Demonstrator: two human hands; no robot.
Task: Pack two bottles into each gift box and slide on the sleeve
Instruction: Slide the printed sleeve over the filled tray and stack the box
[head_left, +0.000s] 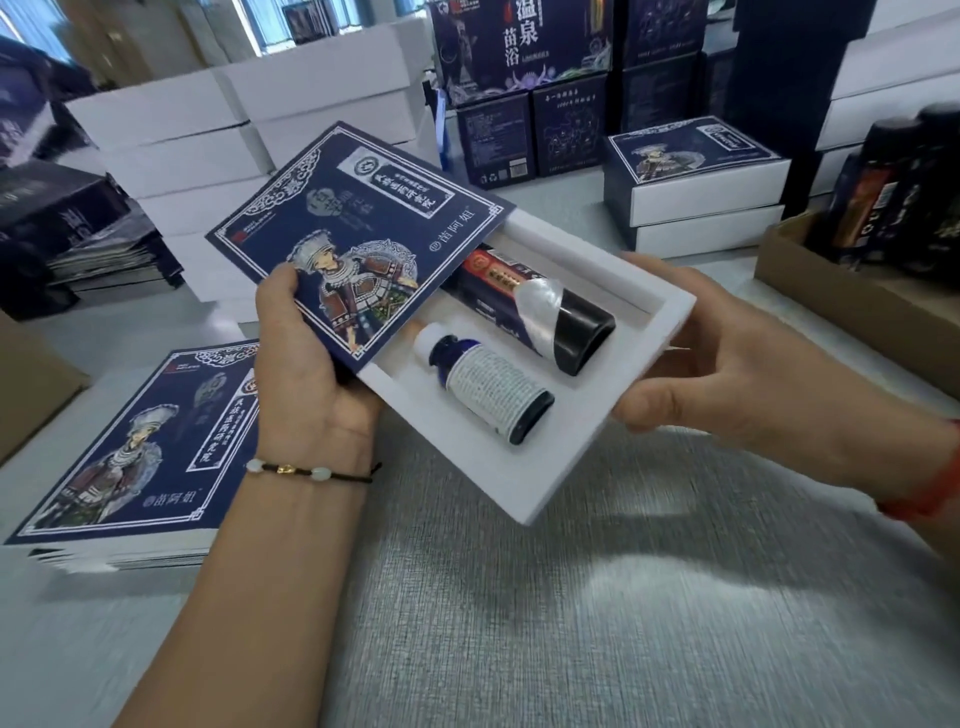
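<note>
Now the left hand (306, 358) grips the sleeve (358, 244), the right hand (727, 374) holds the box (519, 467) with 2 bottles (493, 384); she should push squarely.

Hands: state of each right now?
Left hand: grips the blue sleeve.
Right hand: holds the white box, fingers curled round its end.

Sleeve (358, 234) reads 苗阿姐; flat sleeve stack (140, 441) same; rear carton (519, 47) reads 温泉, 苗浴

A grey table (597, 597) carries flat blue sleeves (135, 447), white boxes (208, 156) and sleeved boxes (696, 176).
</note>
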